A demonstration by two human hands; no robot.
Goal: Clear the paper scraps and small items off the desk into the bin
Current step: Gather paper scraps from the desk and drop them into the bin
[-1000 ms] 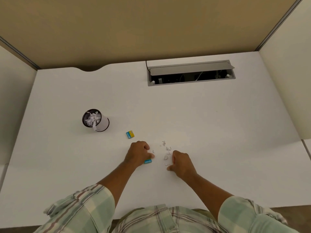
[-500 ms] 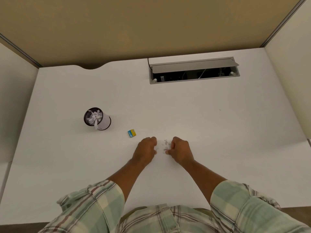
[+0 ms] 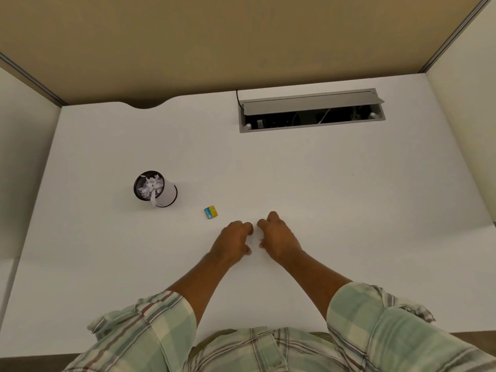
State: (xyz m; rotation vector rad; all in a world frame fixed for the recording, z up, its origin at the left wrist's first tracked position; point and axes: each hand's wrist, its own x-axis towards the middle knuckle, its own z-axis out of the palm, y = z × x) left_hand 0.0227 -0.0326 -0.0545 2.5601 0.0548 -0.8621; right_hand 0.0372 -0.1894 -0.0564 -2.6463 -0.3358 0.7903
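Observation:
My left hand (image 3: 233, 242) and my right hand (image 3: 279, 237) rest on the white desk (image 3: 322, 200), cupped toward each other with fingers curled, almost touching. The paper scraps are gathered between the palms and mostly hidden by them. A small blue and yellow item (image 3: 211, 212) lies on the desk just up and left of my left hand, untouched. The bin (image 3: 155, 189), a small black mesh cup with a white wrap, stands farther left, and it holds white paper scraps.
An open grey cable tray (image 3: 311, 111) is sunk into the desk at the back right. Partition walls close in the desk at the back, left and right. The desk's front edge runs just above my plaid shirt.
Both hands have slid together from either side of the scattered scraps and closed around them. The loose scraps and the small blue item by my left hand are now out of sight.

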